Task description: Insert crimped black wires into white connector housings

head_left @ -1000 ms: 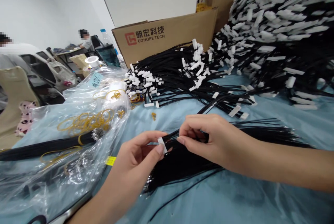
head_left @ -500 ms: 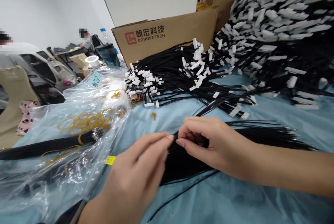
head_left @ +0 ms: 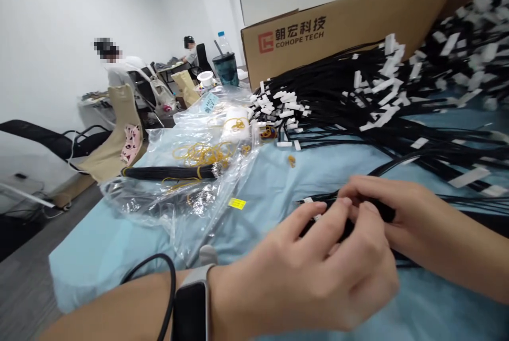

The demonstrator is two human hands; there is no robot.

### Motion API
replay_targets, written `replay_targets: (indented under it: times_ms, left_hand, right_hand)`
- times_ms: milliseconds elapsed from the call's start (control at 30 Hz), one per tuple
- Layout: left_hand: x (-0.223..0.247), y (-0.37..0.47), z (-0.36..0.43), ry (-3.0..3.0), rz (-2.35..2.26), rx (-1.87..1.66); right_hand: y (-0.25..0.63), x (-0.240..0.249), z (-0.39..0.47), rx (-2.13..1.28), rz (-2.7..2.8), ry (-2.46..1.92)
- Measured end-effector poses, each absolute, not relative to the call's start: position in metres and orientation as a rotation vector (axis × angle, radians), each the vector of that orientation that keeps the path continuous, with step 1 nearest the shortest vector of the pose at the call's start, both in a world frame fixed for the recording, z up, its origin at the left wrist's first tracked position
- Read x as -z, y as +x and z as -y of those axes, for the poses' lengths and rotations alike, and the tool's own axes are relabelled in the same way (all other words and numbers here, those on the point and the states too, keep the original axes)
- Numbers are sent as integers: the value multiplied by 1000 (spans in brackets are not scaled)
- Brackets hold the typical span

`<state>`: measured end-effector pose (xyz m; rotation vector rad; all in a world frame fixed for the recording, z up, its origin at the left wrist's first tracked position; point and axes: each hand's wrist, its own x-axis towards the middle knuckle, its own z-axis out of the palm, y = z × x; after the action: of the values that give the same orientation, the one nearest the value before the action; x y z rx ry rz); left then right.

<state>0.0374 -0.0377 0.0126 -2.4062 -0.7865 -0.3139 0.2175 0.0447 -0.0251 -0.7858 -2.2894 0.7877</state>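
Observation:
My left hand [head_left: 318,272], with a watch [head_left: 191,309] on its wrist, has its fingers curled in against the black cables [head_left: 347,230] in front of me. Close beside it, my right hand [head_left: 409,219] is bent round the same cables, and the fingertips of both hands nearly meet. Small white pieces show between the left fingers. The cables run on behind the right forearm as a black bundle [head_left: 487,224] on the blue cloth [head_left: 270,182]. What the fingertips pinch is mostly hidden.
Behind lie heaped black cables with white connectors [head_left: 286,107], before a cardboard box [head_left: 294,46]. To the left are a clear plastic bag [head_left: 170,208], yellow rubber bands [head_left: 202,152], a tied black wire bundle [head_left: 167,172] and a lidded cup [head_left: 226,68]. Two people sit farther off.
The camera view has swung left, so the scene sits farther right. My left hand has moved in over the cables beside my right hand, its fingers now curled.

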Motion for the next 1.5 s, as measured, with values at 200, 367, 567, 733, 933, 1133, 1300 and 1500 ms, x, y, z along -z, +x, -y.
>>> replay_targets:
  times_ms: [200,367,567,733,933,1133,1300,1500]
  left_hand:
    - [-9,38,37,-2454,754,338]
    - [-8,36,36,-2479,753,376]
    - [-13,35,39,-2557,908,336]
    - [-6,27,25,-2470,1436,810]
    - [0,25,11,-2649,2090,976]
    - [-4,27,7,-2617,2317,1113]
    - [-10,30,5,-2594,2540,1233]
    - [-13,30,2,-2613,2734,1466]
  right_hand:
    - [220,25,-44,-770,2337,-807]
    - [219,25,-45,-724,2323,-800]
    - [217,23,-42,-702,2319,-768]
    - [216,20,-41,-645,2321,-806]
    - [216,14,-39,-659,2345,-910]
    - [218,13,-40,-668,2285,-913]
    - [218,12,-41,-567,2244,-905]
    - [220,12,-39,-472,2270,-839]
